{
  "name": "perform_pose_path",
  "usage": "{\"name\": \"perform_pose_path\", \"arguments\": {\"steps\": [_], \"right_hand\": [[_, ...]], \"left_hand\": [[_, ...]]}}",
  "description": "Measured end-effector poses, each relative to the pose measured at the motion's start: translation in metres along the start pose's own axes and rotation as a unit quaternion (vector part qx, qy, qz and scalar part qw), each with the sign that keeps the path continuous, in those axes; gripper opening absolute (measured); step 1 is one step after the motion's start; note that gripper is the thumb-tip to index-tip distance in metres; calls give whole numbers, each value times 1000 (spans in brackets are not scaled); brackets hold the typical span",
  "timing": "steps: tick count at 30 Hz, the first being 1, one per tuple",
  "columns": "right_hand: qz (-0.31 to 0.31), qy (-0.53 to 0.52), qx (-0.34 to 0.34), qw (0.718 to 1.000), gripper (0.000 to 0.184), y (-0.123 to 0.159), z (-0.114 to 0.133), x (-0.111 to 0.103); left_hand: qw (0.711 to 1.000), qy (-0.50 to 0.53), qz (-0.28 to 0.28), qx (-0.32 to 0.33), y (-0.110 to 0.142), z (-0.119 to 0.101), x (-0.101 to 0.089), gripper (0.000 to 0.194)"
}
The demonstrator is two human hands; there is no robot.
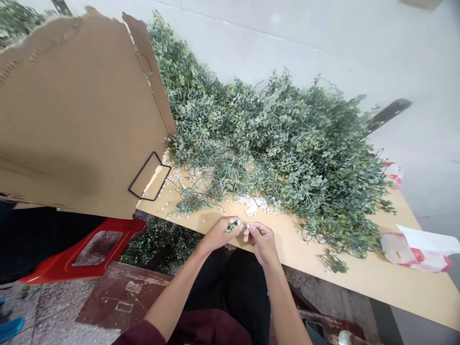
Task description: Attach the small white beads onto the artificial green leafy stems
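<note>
Close together at the near edge of the table, my two hands meet over a small green sprig. My left hand (220,232) is closed round the leafy sprig (232,225), which has small white bits on it. Thumb and fingers of my right hand (263,239) pinch a tiny white piece (247,226) beside the sprig. Just beyond the hands lies a scattered pile of small white pieces (253,205). Behind it a large heap of artificial green foliage (280,129) covers much of the table (373,287).
A tall cardboard sheet (79,105) stands at the left, with a black wire frame (150,176) by its corner. A red stool (118,239) is below it. At the right lie a red-and-white plastic bag (413,251) and a loose sprig (335,263).
</note>
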State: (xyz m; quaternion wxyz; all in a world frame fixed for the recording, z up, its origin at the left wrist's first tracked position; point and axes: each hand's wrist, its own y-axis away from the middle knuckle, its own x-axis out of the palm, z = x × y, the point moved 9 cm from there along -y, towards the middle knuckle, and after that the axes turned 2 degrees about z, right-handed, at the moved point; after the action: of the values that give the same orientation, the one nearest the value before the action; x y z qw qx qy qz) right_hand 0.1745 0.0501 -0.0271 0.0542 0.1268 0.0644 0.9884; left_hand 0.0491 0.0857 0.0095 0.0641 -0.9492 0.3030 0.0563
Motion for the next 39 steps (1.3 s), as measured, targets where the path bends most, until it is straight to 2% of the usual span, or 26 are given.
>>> {"name": "perform_pose_path", "arguments": {"steps": [17, 24, 39], "right_hand": [[13, -11, 24, 1000, 20, -1, -2, 2], [22, -7, 26, 999, 20, -1, -6, 0], [90, -20, 53, 994, 25, -2, -2, 12]], "left_hand": [[1000, -29, 1, 0, 0, 1, -1, 29], [999, -25, 20, 16, 0, -3, 2, 26], [1000, -15, 20, 15, 1, -7, 3, 26]]}}
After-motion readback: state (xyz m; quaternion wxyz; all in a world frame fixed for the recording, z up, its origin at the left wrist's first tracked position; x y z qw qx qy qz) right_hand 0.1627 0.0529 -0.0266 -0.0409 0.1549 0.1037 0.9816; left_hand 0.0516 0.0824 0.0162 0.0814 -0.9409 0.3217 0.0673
